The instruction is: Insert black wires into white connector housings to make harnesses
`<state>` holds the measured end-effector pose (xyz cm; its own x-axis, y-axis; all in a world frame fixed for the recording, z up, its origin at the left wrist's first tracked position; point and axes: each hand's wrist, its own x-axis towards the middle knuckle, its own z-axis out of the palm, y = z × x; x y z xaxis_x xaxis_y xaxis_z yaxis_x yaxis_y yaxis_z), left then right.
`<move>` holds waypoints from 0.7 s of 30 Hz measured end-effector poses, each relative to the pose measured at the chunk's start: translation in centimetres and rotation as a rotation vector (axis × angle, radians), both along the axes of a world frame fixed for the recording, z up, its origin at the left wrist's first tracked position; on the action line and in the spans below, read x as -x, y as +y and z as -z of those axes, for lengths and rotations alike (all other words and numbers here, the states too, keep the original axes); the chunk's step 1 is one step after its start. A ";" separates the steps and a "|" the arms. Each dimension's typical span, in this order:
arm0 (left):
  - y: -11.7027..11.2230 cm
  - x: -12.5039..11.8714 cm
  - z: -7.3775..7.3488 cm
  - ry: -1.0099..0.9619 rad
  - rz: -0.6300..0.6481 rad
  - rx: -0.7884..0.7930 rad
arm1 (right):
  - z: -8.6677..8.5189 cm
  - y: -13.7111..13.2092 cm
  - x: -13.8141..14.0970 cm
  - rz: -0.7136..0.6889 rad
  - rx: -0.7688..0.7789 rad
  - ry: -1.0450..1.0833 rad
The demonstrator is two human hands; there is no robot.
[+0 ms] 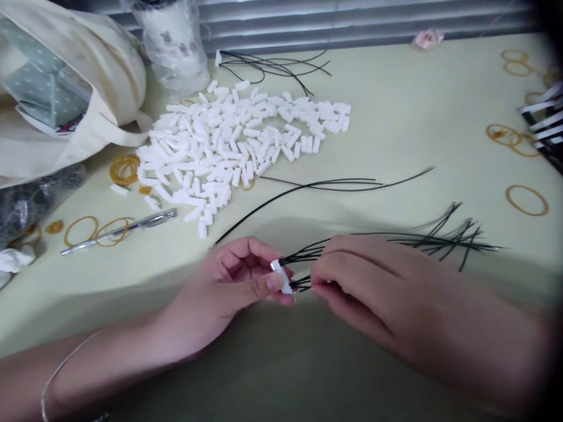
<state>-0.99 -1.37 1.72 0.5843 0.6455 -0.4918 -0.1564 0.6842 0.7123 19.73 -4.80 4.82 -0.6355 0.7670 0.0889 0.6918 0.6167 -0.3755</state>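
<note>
My left hand [233,281] pinches a small white plastic connector [281,276] between thumb and fingertips near the table's front edge. Several thin black wires [422,240] run from the connector to the right. My right hand [387,293] lies over these wires with its fingertips closed on them right next to the connector. A large pile of the same white connectors [233,140] lies on the pale green table [417,117] behind my hands. A few loose black wires [325,186] rest between the pile and my hands.
A cream cloth bag [65,88] sits at the back left beside a clear plastic bag [176,41]. A silver pen [123,230] and rubber bands [125,169] lie at the left; more rubber bands [526,199] at the right. More black wires [272,65] lie at the back.
</note>
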 end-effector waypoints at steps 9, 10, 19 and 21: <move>-0.1 0.0 -0.1 0.020 0.028 -0.015 | 0.5 0.6 0.4 -0.007 -0.106 -0.047; -0.1 0.0 -0.1 0.020 0.029 -0.018 | 0.5 0.6 0.4 -0.009 -0.101 -0.044; -0.2 0.1 -0.2 0.072 0.051 -0.046 | 0.1 0.9 -0.2 -0.024 0.023 -0.049; -0.2 0.0 -0.2 0.083 0.051 -0.044 | 0.3 0.9 0.0 -0.040 -0.009 -0.039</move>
<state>-1.03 -1.61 1.88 0.5750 0.6383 -0.5118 -0.0611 0.6573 0.7511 19.77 -3.86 4.49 -0.6689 0.7400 0.0708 0.6803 0.6478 -0.3430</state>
